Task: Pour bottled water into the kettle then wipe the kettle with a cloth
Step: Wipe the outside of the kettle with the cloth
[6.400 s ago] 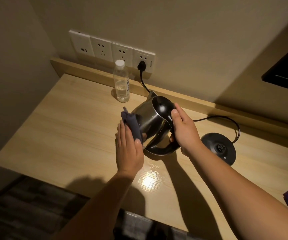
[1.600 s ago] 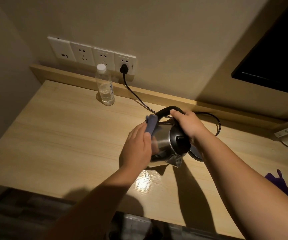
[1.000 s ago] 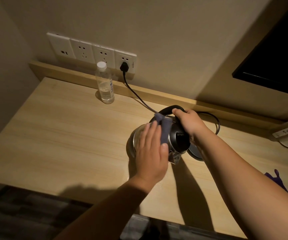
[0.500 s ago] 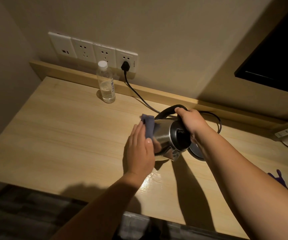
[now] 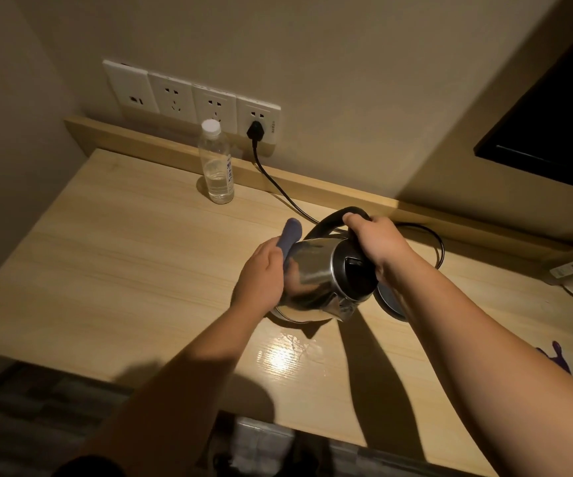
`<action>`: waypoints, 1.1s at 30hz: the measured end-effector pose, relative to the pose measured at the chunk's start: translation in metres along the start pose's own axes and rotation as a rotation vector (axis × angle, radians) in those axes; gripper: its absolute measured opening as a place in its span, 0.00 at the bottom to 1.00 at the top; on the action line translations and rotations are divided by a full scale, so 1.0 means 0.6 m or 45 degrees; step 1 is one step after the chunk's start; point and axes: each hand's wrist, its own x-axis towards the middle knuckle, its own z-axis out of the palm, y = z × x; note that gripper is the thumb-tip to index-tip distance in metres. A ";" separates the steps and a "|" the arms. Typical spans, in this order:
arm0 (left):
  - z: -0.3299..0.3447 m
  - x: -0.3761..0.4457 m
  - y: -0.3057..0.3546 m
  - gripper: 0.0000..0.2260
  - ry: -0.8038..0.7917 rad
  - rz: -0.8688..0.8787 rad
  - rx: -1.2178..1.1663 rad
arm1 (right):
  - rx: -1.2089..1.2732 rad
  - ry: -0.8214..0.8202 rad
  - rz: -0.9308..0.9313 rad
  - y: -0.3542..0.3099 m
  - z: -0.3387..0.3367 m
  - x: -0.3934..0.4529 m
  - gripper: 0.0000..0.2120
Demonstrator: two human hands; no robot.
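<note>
While the kettle was tipped over: the steel electric kettle (image 5: 316,280) lay on its side above the wooden desk (image 5: 112,270); its black lid end faced the person and its round bottom faced away to the left; whether its low edge touched the desk could not be told.

Long way of the kettle: it ran from the black lid end on the right to the bottom on the left, a bit slanted.

Right hand: the right hand (image 5: 378,249) was curled round the black handle (image 5: 326,222) on the far side of the kettle; it held the kettle up.

Left hand: the left hand (image 5: 261,280) pressed the blue-grey cloth (image 5: 290,235) on the left side of the steel wall; its fingers were bent round the cloth and one end of the cloth stuck up past them.

Which hand was nearer: the left hand was the one on the shiny side, so I think the next rub belonged to it; the steel to wipe lay right under its fingers and on toward the lid.

Water bottle: the clear plastic bottle (image 5: 216,163) stood up, cap on, well apart at the back of the desk by the wall sockets (image 5: 192,98); only a little water showed in it.

Base and cord: the round power base (image 5: 390,301) peeked out behind the right arm; its black cord (image 5: 278,187) ran to the plug.

Writing: the bottle label and a white thing at the far right had marks, too small to read; no brand showed on the kettle.
</note>
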 end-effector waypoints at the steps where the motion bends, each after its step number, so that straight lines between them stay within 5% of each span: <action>1: -0.006 0.006 0.012 0.15 -0.060 -0.005 0.040 | -0.021 -0.002 -0.013 -0.002 0.002 -0.002 0.19; 9: -0.015 0.007 0.075 0.15 -0.260 0.420 0.281 | -0.027 0.010 -0.049 0.005 0.006 -0.013 0.17; 16: -0.043 0.016 0.028 0.14 -0.251 0.127 0.132 | -0.084 -0.016 -0.089 0.000 0.021 -0.026 0.14; 23: 0.002 -0.047 -0.020 0.22 0.080 0.127 0.085 | -0.027 0.038 0.022 -0.007 0.022 -0.027 0.18; 27: 0.055 -0.107 -0.009 0.26 0.330 0.338 0.270 | 0.011 0.082 0.070 -0.007 0.018 -0.023 0.18; 33: 0.086 -0.118 0.002 0.24 0.446 0.659 0.410 | 0.043 0.117 0.107 -0.003 0.019 -0.014 0.21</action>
